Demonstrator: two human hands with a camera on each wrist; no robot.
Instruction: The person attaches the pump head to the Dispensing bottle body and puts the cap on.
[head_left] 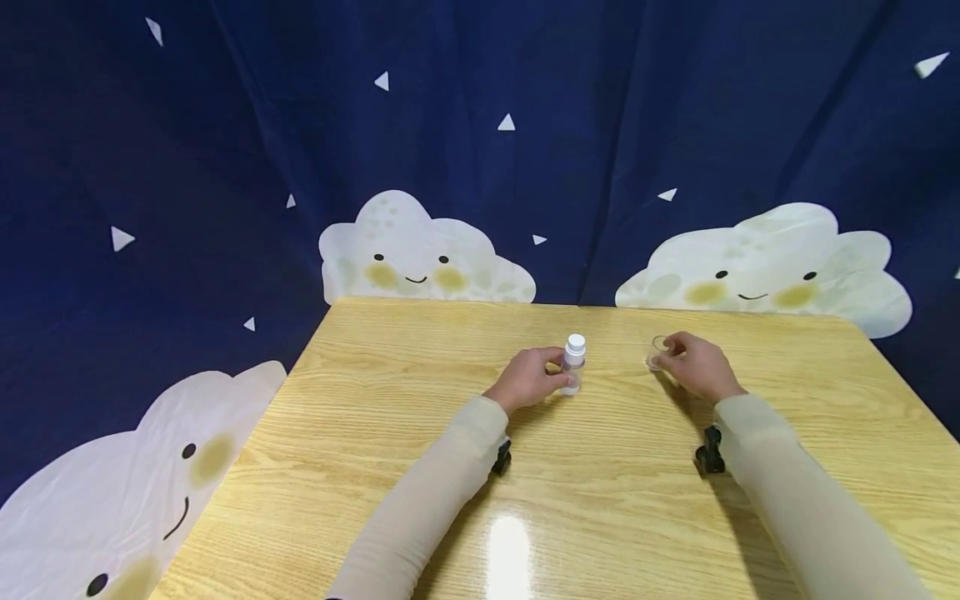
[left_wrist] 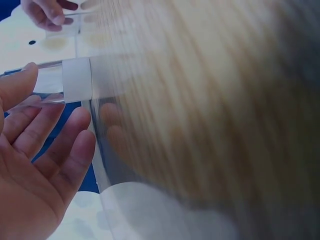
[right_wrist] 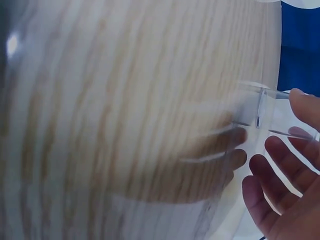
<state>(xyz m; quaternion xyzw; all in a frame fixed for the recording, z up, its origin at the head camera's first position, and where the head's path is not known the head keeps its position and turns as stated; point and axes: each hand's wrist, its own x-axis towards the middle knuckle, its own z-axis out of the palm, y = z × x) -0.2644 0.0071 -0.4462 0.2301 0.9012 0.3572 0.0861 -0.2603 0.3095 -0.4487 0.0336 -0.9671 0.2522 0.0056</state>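
Observation:
Near the middle of the table, my left hand (head_left: 528,382) holds a small bottle (head_left: 574,353) with a white cap between thumb and fingers. The bottle stands upright, and the left wrist view shows its clear body and white lower part (left_wrist: 77,80). To the right, my right hand (head_left: 701,368) grips a clear drinking glass (head_left: 654,353) by its side. In the right wrist view the thumb and a finger lie on either side of the glass (right_wrist: 270,112), while other fingers stay apart from it. Whether either base touches the tabletop is hard to tell.
The light wooden table (head_left: 360,400) has a glossy surface that mirrors the hands. Behind it and to the left hangs a dark blue curtain (head_left: 450,100) with smiling white clouds. A black strap mount (head_left: 710,452) sits at the right wrist.

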